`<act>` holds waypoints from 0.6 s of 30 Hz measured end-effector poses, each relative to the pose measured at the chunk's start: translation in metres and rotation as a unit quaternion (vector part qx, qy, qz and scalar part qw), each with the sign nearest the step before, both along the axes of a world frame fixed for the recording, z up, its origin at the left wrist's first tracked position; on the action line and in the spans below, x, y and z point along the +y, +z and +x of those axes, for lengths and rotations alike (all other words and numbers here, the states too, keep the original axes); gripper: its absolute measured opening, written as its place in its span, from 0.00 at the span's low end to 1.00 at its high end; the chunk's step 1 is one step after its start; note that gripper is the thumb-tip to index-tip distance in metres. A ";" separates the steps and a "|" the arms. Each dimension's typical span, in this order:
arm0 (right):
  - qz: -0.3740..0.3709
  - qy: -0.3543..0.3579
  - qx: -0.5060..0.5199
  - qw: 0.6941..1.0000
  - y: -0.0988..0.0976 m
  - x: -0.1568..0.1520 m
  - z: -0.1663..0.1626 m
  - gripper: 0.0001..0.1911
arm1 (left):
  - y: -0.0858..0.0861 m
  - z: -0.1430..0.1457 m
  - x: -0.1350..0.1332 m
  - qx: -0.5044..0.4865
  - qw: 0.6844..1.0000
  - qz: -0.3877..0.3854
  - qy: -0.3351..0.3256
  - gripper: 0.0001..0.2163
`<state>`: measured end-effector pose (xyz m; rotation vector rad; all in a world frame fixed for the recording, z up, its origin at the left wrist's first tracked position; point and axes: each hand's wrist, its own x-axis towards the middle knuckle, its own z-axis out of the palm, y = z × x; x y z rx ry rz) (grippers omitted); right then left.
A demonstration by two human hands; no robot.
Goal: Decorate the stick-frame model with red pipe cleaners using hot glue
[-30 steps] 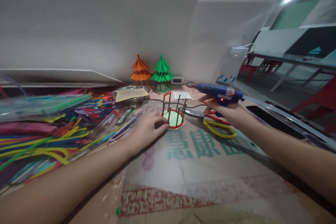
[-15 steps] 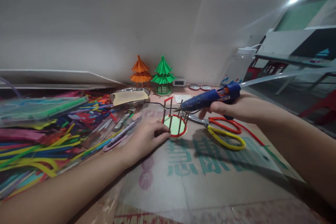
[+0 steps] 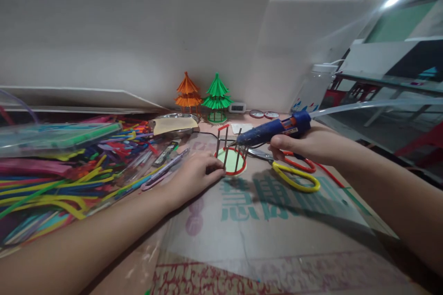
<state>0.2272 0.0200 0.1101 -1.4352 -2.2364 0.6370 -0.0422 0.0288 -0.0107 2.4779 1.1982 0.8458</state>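
A small round craft base (image 3: 232, 165) has a pale green disc, a red rim and several thin dark upright posts; one short red strip (image 3: 223, 127) bridges two post tops. My left hand (image 3: 199, 171) is closed at the base's left edge, thumb and fingers gripping it low down. My right hand (image 3: 294, 144) is wrapped round a blue hot glue gun (image 3: 266, 132), with a long clear glue stick (image 3: 367, 104) out of its back. The gun's nozzle points left among the posts; whether it touches one I cannot tell.
Scissors with red and yellow handles (image 3: 297, 179) lie under the glue gun. Pipe cleaners (image 3: 51, 193) and a clear plastic box (image 3: 58, 138) crowd the left. Behind stand orange (image 3: 188, 94) and green (image 3: 217, 97) pagoda-like models, a metal tray (image 3: 175, 124) and a clear bottle (image 3: 316, 85).
The glue gun has shifted slightly left, its nozzle farther in among the posts. My left hand keeps its hold on the base. The whole view has moved a little.
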 end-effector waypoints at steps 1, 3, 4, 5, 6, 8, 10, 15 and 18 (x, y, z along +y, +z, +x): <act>-0.002 -0.001 0.004 1.000 -0.001 0.000 0.000 0.27 | 0.000 0.000 0.000 -0.001 1.000 0.000 -0.001 0.06; -0.008 0.000 0.014 1.000 -0.002 0.001 0.000 0.26 | -0.001 0.000 0.001 -0.004 1.000 -0.001 -0.005 0.06; -0.011 0.000 0.018 1.000 -0.003 0.001 0.000 0.26 | -0.001 0.000 0.001 -0.006 1.000 -0.003 -0.006 0.05; -0.013 -0.001 0.020 1.000 -0.003 0.002 0.000 0.26 | -0.001 0.000 0.001 -0.007 1.000 -0.004 -0.006 0.05; -0.013 -0.003 0.019 1.000 -0.003 0.002 0.000 0.26 | -0.002 0.000 0.002 -0.007 1.000 -0.005 -0.007 0.05; -0.005 -0.014 0.009 1.000 -0.003 0.002 -0.001 0.27 | -0.002 0.000 0.002 -0.006 1.000 -0.006 -0.006 0.05; 0.003 -0.023 -0.002 1.000 -0.001 0.001 -0.002 0.26 | -0.002 0.000 0.003 -0.005 1.000 -0.004 -0.005 0.05; 0.010 -0.006 0.008 1.000 0.001 -0.001 -0.005 0.22 | -0.003 0.000 0.001 -0.001 1.000 0.001 -0.008 0.06; 0.026 -0.003 0.011 1.000 0.000 0.000 -0.005 0.19 | -0.001 0.000 0.001 0.001 1.000 0.003 -0.005 0.06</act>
